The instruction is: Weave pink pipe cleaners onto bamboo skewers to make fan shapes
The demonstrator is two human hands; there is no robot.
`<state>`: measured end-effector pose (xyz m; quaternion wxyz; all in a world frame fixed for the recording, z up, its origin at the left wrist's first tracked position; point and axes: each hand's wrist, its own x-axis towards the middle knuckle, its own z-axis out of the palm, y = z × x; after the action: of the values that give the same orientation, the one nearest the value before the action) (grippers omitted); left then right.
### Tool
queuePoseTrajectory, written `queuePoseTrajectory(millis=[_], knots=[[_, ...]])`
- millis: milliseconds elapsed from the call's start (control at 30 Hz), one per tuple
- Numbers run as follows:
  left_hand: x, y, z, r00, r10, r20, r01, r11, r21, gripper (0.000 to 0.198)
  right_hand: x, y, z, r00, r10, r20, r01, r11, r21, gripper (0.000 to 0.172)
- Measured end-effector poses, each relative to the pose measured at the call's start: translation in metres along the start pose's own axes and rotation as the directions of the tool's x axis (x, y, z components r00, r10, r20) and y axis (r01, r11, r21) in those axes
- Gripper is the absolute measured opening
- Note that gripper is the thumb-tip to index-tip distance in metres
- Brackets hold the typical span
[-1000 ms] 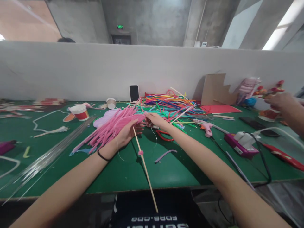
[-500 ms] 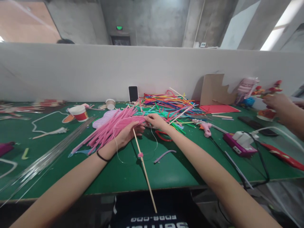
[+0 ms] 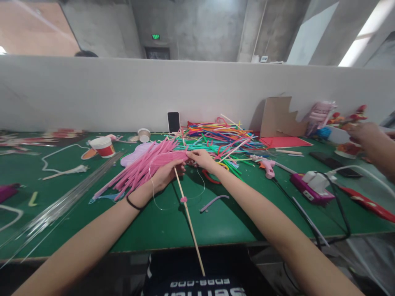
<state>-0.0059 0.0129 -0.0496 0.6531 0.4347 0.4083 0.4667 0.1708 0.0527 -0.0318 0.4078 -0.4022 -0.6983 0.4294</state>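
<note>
My left hand [image 3: 168,174] is closed around the upper end of a thin wooden stick [image 3: 191,230] and a flat pink piece [image 3: 173,156] above it. The stick slants down toward my lap, a small pink band [image 3: 184,200] wrapped partway along it. Pinched together at the pink piece's right end are the fingers of my right hand [image 3: 201,158]; what lies between them is too small to make out. A thin clear thread [image 3: 153,199] hangs in a loop below both hands. Behind my left hand lies a heap of pink pipe cleaners [image 3: 135,172].
Coloured pipe cleaners [image 3: 222,133] lie behind my hands, a phone [image 3: 173,122] stands by the wall. On the right are a pink glue gun [image 3: 269,167] and purple power strip [image 3: 310,193]; a co-worker's hand [image 3: 365,135] is beyond. Left are a paper cup [image 3: 105,149] and clear rods [image 3: 70,195].
Both hands stay at the pink piece, with only a slight shift of fingers and stick. The co-worker's hand has moved a little to the right.
</note>
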Motion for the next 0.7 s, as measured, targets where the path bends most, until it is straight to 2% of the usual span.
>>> queuePoseTrajectory(millis=[133, 333, 467, 600, 700], knots=[[0.0028, -0.0012, 0.0011, 0.999, 0.022, -0.03, -0.022, 1.0, -0.011, 0.012, 0.0005, 0.0017, 0.0036, 0.998, 0.048, -0.027, -0.048, 0.999, 0.021, 0.035], [0.0035, -0.0007, 0.002, 0.996, 0.014, -0.093, -0.018, 0.999, -0.046, 0.009, 0.0058, 0.0026, 0.0044, 0.996, -0.029, -0.086, 0.022, 0.996, -0.089, 0.037], [0.0025, 0.0, 0.0013, 0.997, 0.025, -0.077, -0.029, 0.998, -0.052, 0.004, 0.0034, 0.0027, 0.0063, 0.993, 0.068, -0.095, -0.062, 0.996, 0.067, 0.033], [0.0046, -0.0006, -0.0025, 0.998, 0.044, -0.047, -0.047, 0.997, -0.065, 0.006, -0.002, 0.0032, 0.0036, 0.983, 0.17, -0.065, -0.148, 0.955, 0.256, 0.029], [0.0069, -0.0019, -0.0057, 0.998, 0.057, -0.032, -0.059, 0.995, -0.081, 0.004, -0.0033, 0.0045, -0.001, 0.98, 0.188, -0.062, -0.163, 0.943, 0.291, 0.028]])
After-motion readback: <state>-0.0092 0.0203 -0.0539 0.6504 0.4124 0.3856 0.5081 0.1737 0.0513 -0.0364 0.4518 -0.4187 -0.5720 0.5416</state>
